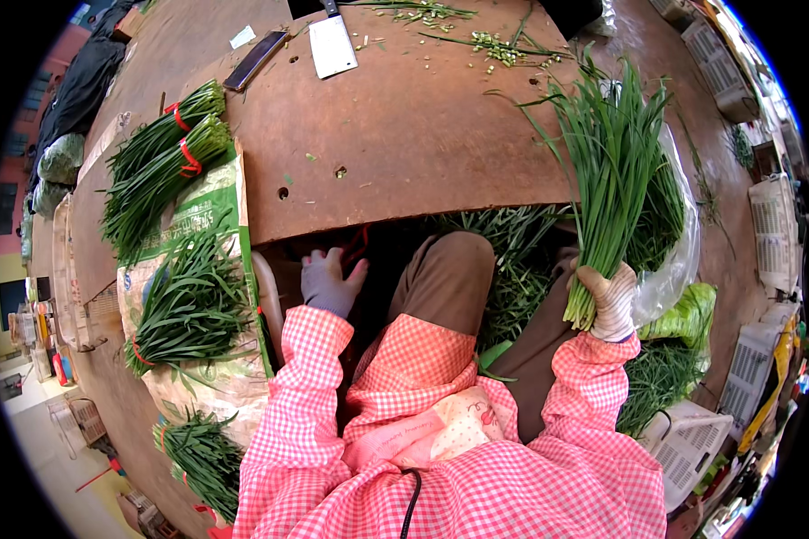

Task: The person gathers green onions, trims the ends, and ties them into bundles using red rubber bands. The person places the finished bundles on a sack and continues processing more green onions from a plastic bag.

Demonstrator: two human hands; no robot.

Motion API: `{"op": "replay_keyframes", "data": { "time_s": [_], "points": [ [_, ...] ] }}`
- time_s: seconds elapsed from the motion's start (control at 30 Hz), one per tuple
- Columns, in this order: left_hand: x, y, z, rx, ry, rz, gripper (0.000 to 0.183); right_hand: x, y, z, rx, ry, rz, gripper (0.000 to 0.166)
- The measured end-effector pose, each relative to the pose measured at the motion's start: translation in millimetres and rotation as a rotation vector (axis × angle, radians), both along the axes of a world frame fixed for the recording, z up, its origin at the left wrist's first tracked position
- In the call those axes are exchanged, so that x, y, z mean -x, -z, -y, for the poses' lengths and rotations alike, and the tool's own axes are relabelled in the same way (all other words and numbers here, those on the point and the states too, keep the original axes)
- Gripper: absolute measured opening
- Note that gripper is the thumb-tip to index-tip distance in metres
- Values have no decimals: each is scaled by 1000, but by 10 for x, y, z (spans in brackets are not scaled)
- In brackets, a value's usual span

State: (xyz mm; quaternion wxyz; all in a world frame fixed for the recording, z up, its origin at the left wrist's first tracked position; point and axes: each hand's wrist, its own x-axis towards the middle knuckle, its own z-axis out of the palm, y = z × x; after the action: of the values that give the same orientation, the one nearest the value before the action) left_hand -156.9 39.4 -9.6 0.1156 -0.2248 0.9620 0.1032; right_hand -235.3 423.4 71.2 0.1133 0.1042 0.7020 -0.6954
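My right hand [607, 296], in a striped glove, grips a loose bunch of Chinese chives [610, 162] by the pale stalk ends. The leaves point away from me, over the board's right edge. My left hand [329, 281], in a grey glove, is just below the near edge of the brown wooden board [404, 148], fingers apart and holding nothing that I can see. Close to it are red ties [357, 246], partly hidden in shadow. Bunches with red bands [168, 162] lie to the left on a printed sack [202, 209], beside more bunched leaves [189, 303].
A cleaver [332, 46] and a dark whetstone-like block [256, 60] lie at the board's far side. Cut stalk ends [495, 47] are scattered there. More chives [657, 215] sit in clear plastic [684, 229] on the right. A white crate [687, 445] stands at lower right.
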Motion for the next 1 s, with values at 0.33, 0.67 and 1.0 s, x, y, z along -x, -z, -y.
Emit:
{"op": "replay_keyframes", "data": {
  "time_s": [0.33,0.67,1.0],
  "points": [
    [31,271,99,13,53,60,33,8,49,-32,-35,22,-9,20],
    [-269,-595,-90,-356,221,-602,23,-7,58,-48,-15,6,-111,24],
    [1426,-1267,-121,-1007,118,-632,20,77,-99,-138,41,57,-83,19]
  ]
}}
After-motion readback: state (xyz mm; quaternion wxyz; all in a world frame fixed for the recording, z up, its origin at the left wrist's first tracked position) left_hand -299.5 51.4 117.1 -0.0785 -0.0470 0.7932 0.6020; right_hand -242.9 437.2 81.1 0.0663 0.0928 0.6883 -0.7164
